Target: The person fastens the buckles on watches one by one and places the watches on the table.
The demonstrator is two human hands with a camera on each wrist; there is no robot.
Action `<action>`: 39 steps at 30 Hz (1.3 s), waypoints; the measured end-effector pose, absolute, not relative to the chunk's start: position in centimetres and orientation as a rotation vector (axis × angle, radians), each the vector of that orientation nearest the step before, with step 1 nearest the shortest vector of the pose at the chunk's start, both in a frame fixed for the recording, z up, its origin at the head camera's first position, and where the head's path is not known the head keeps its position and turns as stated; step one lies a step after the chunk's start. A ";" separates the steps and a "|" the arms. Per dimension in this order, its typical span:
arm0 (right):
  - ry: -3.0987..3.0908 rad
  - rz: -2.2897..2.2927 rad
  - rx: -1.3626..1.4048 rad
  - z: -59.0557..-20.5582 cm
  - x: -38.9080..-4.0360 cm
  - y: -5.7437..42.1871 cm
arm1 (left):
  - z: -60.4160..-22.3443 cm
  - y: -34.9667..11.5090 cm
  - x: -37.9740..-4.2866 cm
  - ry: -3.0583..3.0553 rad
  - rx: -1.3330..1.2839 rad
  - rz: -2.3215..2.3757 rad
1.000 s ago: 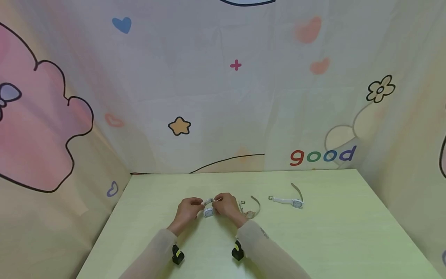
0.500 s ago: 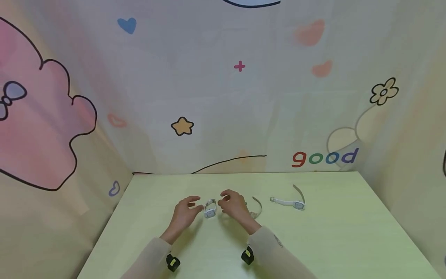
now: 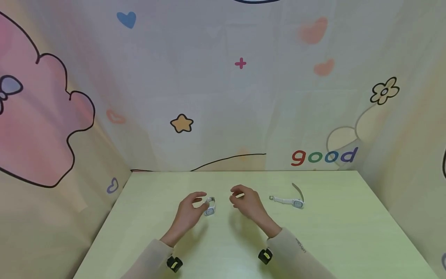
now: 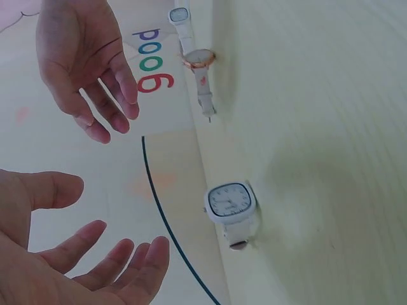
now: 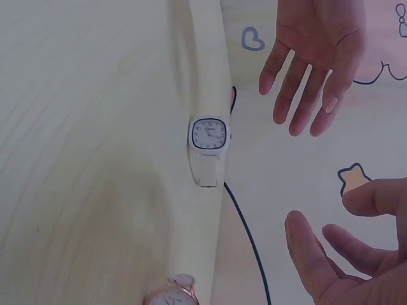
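Observation:
A white wristwatch [image 3: 210, 212] with a squarish face stands on the table, its strap fastened into a loop. My left hand [image 3: 189, 213] hovers beside it, thumb and fingers spread, overlapping its left side in the head view; the left wrist view shows the palm [image 4: 95, 273] apart from the watch [image 4: 230, 200]. My right hand [image 3: 250, 203] is raised to the right of that watch, fingers loosely bent, holding nothing. It hides a rose-gold-rimmed wristwatch with a pale strap in the head view; the left wrist view shows that rose-gold watch [image 4: 200, 59] lying on the table.
Farther right lies another white wristwatch [image 3: 297, 204], unfastened, its strap ends spread out. The pale wooden table [image 3: 331, 240] ends at a printed cloth backdrop [image 3: 223, 116]. Small black cameras [image 3: 265, 256] hang at both wrists.
Both hands have let go of the looped white watch, which stays on the table. My right hand has moved right, now covering the rose-gold watch; my left hand stays close by on the left.

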State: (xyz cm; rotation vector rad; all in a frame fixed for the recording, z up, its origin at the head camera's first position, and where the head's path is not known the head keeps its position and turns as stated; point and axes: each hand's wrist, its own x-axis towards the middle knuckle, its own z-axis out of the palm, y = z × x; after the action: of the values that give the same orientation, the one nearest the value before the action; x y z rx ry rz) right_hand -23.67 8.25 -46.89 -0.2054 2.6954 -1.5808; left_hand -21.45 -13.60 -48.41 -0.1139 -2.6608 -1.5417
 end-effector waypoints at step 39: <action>2.886 -1.444 -0.165 -46.7 -24.0 16.8 | -48.9 -6.5 -21.9 -2.699 -0.394 -1.607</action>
State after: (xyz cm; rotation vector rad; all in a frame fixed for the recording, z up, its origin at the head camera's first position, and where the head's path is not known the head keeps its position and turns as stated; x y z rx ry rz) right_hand -24.02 16.82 -46.71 -0.1650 2.8856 -1.4441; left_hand -21.87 -6.51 -48.87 -0.3943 -2.6994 -1.6073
